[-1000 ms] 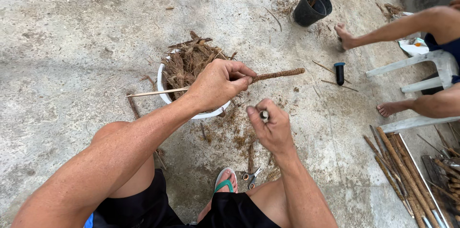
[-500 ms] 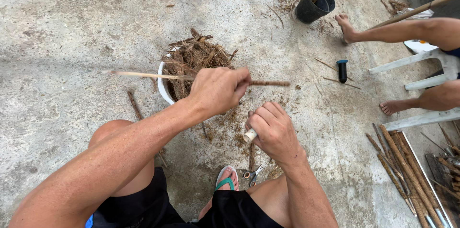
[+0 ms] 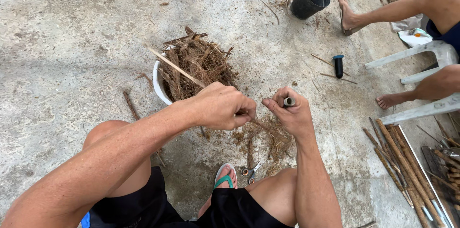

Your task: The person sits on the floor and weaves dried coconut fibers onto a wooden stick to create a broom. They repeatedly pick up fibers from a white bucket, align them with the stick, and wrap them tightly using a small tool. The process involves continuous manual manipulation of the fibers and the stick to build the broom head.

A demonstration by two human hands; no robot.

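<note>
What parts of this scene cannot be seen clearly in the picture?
- Head view: the stick disappears inside the left hand; its gripped part is hidden.
- The tool in the right hand shows only a tip; the fingers cover the rest.
- The white bowl is mostly buried under brown fibre.
- The other person's leg is cut off by the right edge.
- The scissors are too small for detail.

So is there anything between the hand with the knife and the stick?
Nothing visible. The right hand with its small tool sits just beside the left hand, which grips the stick. The stick passes through that fist toward the right hand, over loose brown scraps.
</note>
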